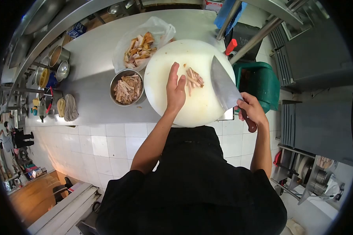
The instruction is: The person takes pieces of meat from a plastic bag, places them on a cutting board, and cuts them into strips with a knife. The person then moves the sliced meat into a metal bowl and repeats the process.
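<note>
A round white cutting board (pixel 164 98) lies at the front edge of the steel table. On it is a small pile of sliced meat strips (pixel 193 78). My right hand (pixel 252 109) grips the brown handle of a cleaver (pixel 223 81), whose broad blade rests over the board's right part. Just left of the strips, my left hand (pixel 176 89) is held with fingers extended and nothing in it. A metal bowl (pixel 113 94) filled with cut strips stands left of the board. Behind it, a clear plastic bag (pixel 161 26) lies open with larger browned meat pieces (pixel 140 49).
A green bin (pixel 262 84) stands right of the board, near a red-handled object (pixel 231 46) and a metal post (pixel 255 42). Folded cloths (pixel 69 107) and metal pots (pixel 59 56) are at the table's left end. A shelf rail (pixel 62 29) runs along the far left.
</note>
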Available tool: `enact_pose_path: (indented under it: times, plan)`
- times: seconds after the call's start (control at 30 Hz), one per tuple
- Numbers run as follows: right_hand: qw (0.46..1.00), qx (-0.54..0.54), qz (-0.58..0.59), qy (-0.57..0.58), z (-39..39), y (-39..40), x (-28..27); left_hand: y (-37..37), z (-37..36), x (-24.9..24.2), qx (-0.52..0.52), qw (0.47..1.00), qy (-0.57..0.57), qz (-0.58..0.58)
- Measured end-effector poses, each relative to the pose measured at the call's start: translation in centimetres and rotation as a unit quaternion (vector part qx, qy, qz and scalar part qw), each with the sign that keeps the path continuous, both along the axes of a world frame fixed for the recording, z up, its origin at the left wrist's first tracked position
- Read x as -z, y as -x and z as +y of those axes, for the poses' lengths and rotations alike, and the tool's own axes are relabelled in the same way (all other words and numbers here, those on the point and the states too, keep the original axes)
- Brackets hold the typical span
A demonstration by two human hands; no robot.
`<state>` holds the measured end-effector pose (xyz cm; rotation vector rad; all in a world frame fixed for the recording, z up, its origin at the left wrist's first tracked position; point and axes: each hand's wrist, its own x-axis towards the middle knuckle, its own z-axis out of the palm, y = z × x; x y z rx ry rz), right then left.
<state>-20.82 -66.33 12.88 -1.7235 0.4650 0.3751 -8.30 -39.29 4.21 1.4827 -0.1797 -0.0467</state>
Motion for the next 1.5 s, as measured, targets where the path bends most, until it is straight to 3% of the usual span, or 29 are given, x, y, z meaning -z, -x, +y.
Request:
enact_pose_path:
  times: [0.03,0.13,0.17,0.27,0.5,0.6,0.73,0.83,0.9,0.97,1.1,1.23,1.37,1.43,1.5]
  plan:
    - [1.000,0.000,-0.001,0.000,-0.6,0.1,0.8,-0.2,-0.3,0.0,0.000,1.000,0.000,-0.001]
    - [0.937,-0.040,-0.092,0.334,-2.4,-0.8,3.1,-1.1,-2.0,-0.3,0.007,0.985,-0.136,-0.105]
    - [0.937,-0.044,-0.094,0.334,-2.8,-1.2,3.8,-1.4,-2.7,-0.2,0.002,0.985,-0.136,-0.105]
    - [0.883,-0.052,-0.099,0.456,1.2,-2.9,2.4,-2.0,-4.5,0.5,0.002,0.947,-0.289,-0.136]
    - [0.890,-0.121,-0.098,0.430,11.4,-4.9,2.5,-1.0,-3.3,0.3,-0.050,0.894,-0.413,-0.164]
    - [0.896,-0.153,-0.159,0.385,14.5,-6.6,2.0,-1.5,1.4,-0.2,-0.130,0.878,-0.409,-0.209]
    - [0.893,-0.203,-0.196,0.349,19.0,-8.8,-0.9,-3.9,11.0,0.2,-0.262,0.796,-0.449,-0.310]
    - [0.895,-0.190,-0.168,0.368,18.3,-9.2,-2.3,-4.6,16.2,0.6,-0.259,0.825,-0.444,-0.232]
    - [0.898,-0.151,-0.139,0.389,15.1,-8.9,-1.5,-4.8,17.2,0.5,-0.205,0.845,-0.460,-0.178]
    - [0.897,-0.083,-0.154,0.405,11.0,-7.0,-2.2,-4.2,15.6,-1.4,-0.205,0.846,-0.445,-0.213]
    - [0.869,0.003,-0.116,0.480,2.3,-2.5,-2.3,-2.0,9.0,-4.6,0.004,0.887,-0.348,-0.303]
    - [0.863,0.046,-0.041,0.502,-2.1,2.8,-4.2,-0.8,0.9,-4.0,0.232,0.821,-0.381,-0.356]
    - [0.863,0.064,-0.014,0.501,-4.3,6.4,-3.7,0.2,-5.6,-2.3,0.258,0.778,-0.393,-0.416]
    - [0.860,0.070,-0.023,0.505,-4.8,7.3,-3.1,0.1,-7.2,-2.3,0.333,0.739,-0.424,-0.404]
    - [0.867,0.080,-0.016,0.492,-4.9,7.9,-3.0,-0.1,-7.3,-2.4,0.341,0.731,-0.419,-0.416]
